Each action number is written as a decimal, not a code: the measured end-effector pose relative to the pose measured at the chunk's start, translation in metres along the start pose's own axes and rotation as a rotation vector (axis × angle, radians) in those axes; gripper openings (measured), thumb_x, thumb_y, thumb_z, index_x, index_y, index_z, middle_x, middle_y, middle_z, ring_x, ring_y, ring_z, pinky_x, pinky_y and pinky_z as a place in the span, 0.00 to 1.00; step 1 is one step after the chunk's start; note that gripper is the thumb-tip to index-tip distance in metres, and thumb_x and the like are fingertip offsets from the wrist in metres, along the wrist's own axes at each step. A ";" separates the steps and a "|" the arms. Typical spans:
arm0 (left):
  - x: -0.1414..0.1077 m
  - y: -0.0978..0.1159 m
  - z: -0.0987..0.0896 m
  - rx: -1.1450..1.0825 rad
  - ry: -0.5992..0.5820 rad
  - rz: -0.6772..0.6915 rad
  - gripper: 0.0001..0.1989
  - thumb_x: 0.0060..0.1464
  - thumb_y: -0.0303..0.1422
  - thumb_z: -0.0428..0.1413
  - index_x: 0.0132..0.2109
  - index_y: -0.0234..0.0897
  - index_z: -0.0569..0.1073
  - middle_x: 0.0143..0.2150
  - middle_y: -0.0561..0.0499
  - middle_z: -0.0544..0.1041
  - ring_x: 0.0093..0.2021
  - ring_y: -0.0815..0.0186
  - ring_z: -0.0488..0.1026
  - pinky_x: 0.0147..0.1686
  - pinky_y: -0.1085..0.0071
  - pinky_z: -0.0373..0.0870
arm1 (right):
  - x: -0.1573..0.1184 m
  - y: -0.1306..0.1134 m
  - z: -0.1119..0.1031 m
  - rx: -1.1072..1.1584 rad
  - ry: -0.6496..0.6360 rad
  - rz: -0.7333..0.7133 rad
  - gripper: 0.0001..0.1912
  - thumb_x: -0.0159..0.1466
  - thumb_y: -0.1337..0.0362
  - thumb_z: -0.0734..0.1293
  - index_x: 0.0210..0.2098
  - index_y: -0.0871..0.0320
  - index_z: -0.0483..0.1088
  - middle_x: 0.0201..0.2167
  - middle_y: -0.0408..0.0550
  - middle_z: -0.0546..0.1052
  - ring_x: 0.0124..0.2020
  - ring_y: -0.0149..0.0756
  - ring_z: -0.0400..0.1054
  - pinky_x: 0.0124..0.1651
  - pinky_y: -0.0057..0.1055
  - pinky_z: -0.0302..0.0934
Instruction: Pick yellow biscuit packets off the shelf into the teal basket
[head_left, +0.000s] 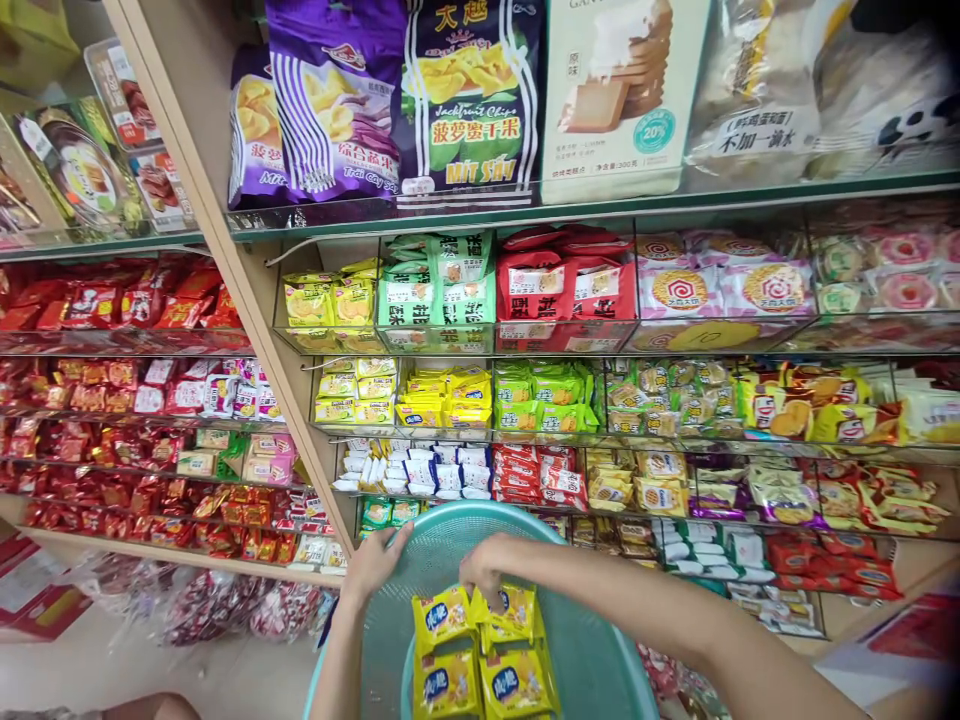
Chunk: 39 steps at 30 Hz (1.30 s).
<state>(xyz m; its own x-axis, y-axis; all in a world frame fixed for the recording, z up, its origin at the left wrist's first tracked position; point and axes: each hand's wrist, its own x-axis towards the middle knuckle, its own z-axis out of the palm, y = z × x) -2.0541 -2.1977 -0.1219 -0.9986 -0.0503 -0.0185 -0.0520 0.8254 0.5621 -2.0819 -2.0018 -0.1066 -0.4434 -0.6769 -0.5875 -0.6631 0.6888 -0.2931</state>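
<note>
Shelving [172, 110] with wooden uprights and glass-fronted tiers stands beyond the teal basket [592, 645], which serves as the reference point. The yellow packets [448, 685] lie inside the basket, arranged in two visible rows. The right hand [484, 572] is positioned above the upper right packet, its curled fingers pointing down at the wrapper and overlapping its top edge; whether the fingertips are closed on it cannot be determined. The left hand [377, 562] is clamped on the basket's upper left rim, apart from the packets.

Clear compartments behind the basket hold, left to right on their top tier, yellow snack packs [330, 302], green packs [437, 290], red packs [566, 285] and round biscuits [682, 290]. Purple chip bags [337, 110] and a cream package [619, 110] stand on the glass shelf above. Red-wrapped goods [97, 300] fill tiers left of the basket; clear bags [214, 605] lie below them. The right forearm [622, 590] crosses the basket's right side, covering part of its rim. The basket's far rim blocks part of the lowest tiers.
</note>
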 end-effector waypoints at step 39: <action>-0.065 -0.006 -0.011 0.018 -0.093 0.133 0.29 0.51 0.57 0.39 0.24 0.38 0.69 0.25 0.50 0.74 0.32 0.60 0.73 0.31 0.73 0.61 | -0.102 -0.074 0.155 0.257 0.389 0.258 0.51 0.47 0.68 0.69 0.65 0.56 0.41 0.60 0.59 0.57 0.61 0.56 0.48 0.62 0.51 0.36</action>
<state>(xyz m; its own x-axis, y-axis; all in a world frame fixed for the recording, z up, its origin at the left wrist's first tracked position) -1.9885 -2.2061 -0.1149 -0.9935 0.1120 -0.0216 0.0817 0.8311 0.5500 -1.8939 -1.9431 -0.1421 -0.7962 -0.4894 -0.3558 -0.3552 0.8541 -0.3799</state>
